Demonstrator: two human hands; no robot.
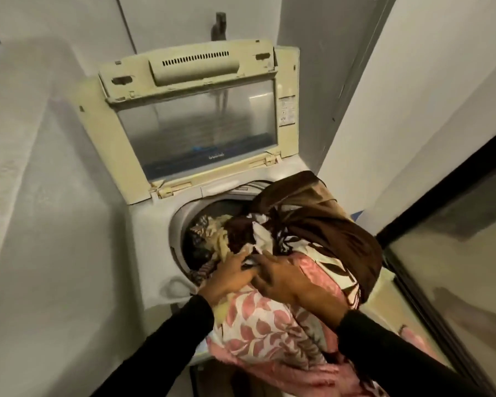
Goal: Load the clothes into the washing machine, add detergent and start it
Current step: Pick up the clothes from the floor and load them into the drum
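A top-loading washing machine (152,239) stands with its yellowed lid (195,121) folded up against the wall. Inside the round drum opening (181,222) lie several patterned clothes (209,239). A big bundle of laundry rests over the drum's right side and front edge: a brown cloth (321,224) on top and a pink leaf-print fabric (269,328) below. My left hand (229,277) and my right hand (287,282) lie side by side on the bundle, fingers closed into the fabric. Black sleeves cover both arms.
White walls close in on the left and behind the machine. A dark-framed glass door (455,267) stands at the right. A dark tap fitting (219,27) sticks out of the wall above the lid. No detergent is in view.
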